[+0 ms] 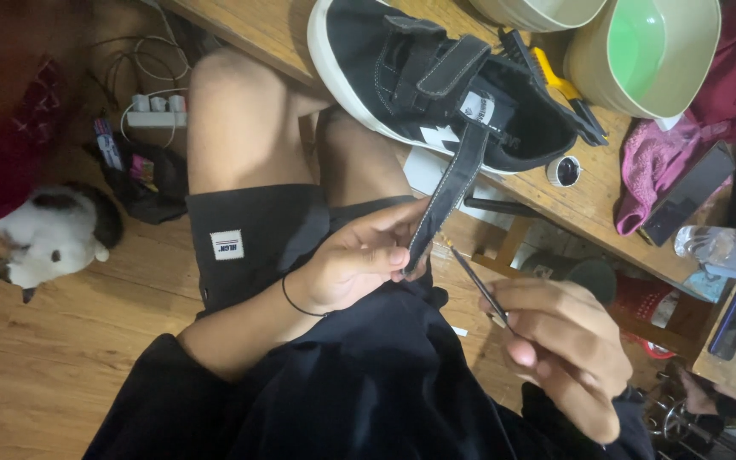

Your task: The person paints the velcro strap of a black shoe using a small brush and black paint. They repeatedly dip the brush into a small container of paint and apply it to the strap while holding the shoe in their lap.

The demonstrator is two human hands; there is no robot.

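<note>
Bench [594, 204] carries a black shoe [411, 68] near its edge. Left hand [355, 264] pinches the shoe's long strap [451, 183], pulled down over the lap. Right hand [564, 349] grips a thin brush [474, 277], tip just beside the strap.

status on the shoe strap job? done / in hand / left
Done: black shoe sits on the table edge, one strap pulled loose and hanging. In hand: left hand pinches the strap end; right hand holds a thin tool near it. Left: the tip isn't touching the strap yet; the small open pot sits unused.
</note>
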